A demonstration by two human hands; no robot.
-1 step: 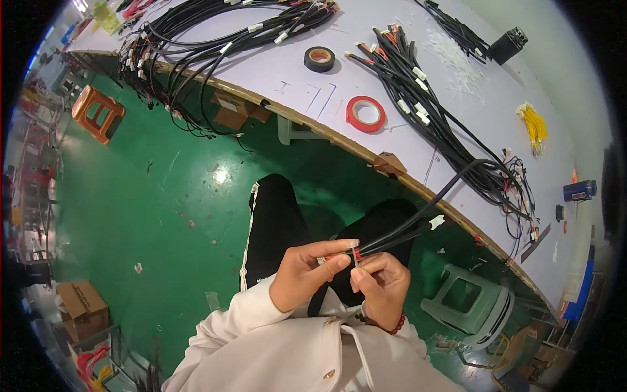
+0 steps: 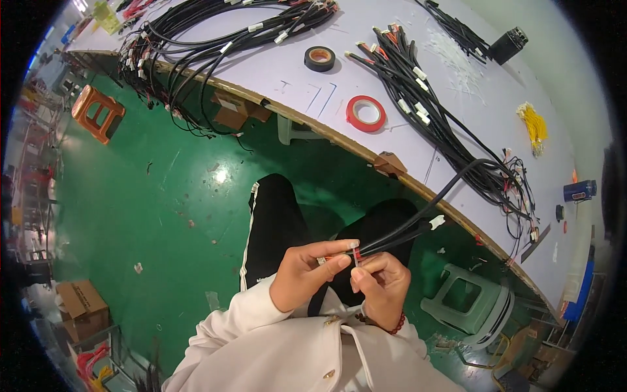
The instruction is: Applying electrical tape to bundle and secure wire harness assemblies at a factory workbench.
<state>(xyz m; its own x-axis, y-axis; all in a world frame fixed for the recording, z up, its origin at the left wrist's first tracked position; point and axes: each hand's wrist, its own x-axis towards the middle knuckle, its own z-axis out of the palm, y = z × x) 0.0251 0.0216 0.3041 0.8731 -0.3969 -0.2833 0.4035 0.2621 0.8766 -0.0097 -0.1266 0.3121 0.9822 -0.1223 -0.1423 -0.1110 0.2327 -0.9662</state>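
Cable end (image 2: 366,249) is pinched between left hand (image 2: 307,274) and right hand (image 2: 382,281), held over the lap. Beyond the hands, pale surface (image 2: 392,78) carries cable bundles (image 2: 424,98), red tape (image 2: 366,112), black tape (image 2: 320,59). Green floor (image 2: 150,196) lies left; grey stool (image 2: 467,307) right.

The long white workbench (image 2: 405,78) ran across the far side, from upper left to lower right. On it, the black tape roll (image 2: 320,58) lay left of and behind the red tape roll (image 2: 366,113). A spread of black wire harnesses (image 2: 215,32) lay at the bench's far left end, partly hanging over its edge, and a second bundle of black cables (image 2: 431,104) lay right of the red roll. From that bundle a black cable (image 2: 444,189) came off the near edge down to the left hand (image 2: 304,274) and right hand (image 2: 382,284), held together above the lap. An orange plastic stool (image 2: 98,112) stood on the floor far left, a grey plastic stool (image 2: 467,304) to the right under the bench, and a brown cardboard box (image 2: 80,304) lower left.
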